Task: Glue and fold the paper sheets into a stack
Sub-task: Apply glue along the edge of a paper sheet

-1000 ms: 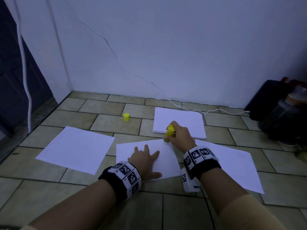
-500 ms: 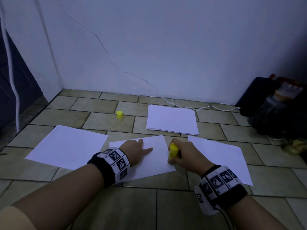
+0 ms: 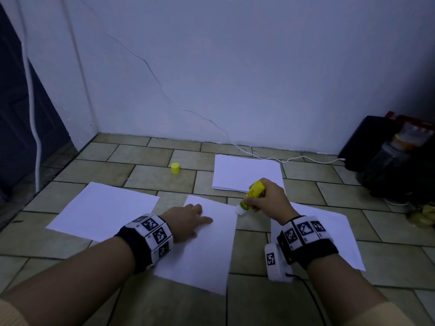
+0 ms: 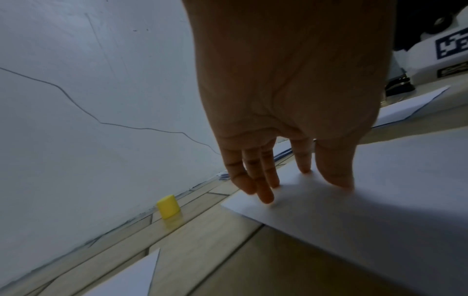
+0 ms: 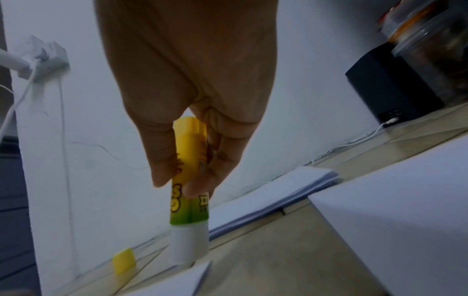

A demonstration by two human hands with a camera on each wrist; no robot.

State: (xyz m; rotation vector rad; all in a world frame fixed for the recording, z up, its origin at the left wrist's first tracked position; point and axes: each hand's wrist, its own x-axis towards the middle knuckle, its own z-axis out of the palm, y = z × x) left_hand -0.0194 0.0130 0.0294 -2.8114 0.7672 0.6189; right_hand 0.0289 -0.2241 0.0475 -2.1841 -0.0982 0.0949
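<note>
A white middle sheet (image 3: 207, 250) lies on the tiled floor in front of me. My left hand (image 3: 188, 220) presses flat on its far left part, fingers (image 4: 263, 192) straight on the paper (image 4: 354, 210). My right hand (image 3: 268, 198) grips a yellow glue stick (image 3: 253, 195), its white tip down at the sheet's far right corner. In the right wrist view the thumb and fingers pinch the glue stick (image 5: 188, 186) above that sheet's corner (image 5: 182, 280). A paper stack (image 3: 247, 172) lies beyond, a left sheet (image 3: 103, 208) and a right sheet (image 3: 329, 236) flank the middle one.
The yellow glue cap (image 3: 175, 168) stands on the tiles beyond the sheets, also seen as the cap (image 4: 168, 206) in the left wrist view. A white cable (image 3: 270, 158) runs along the wall foot. A black box (image 3: 367, 142) and a jar (image 3: 400, 156) stand at the far right.
My right hand has carried the glue stick from the sheet's near right edge back up to its far right corner. The left hand has stayed pressed on the sheet.
</note>
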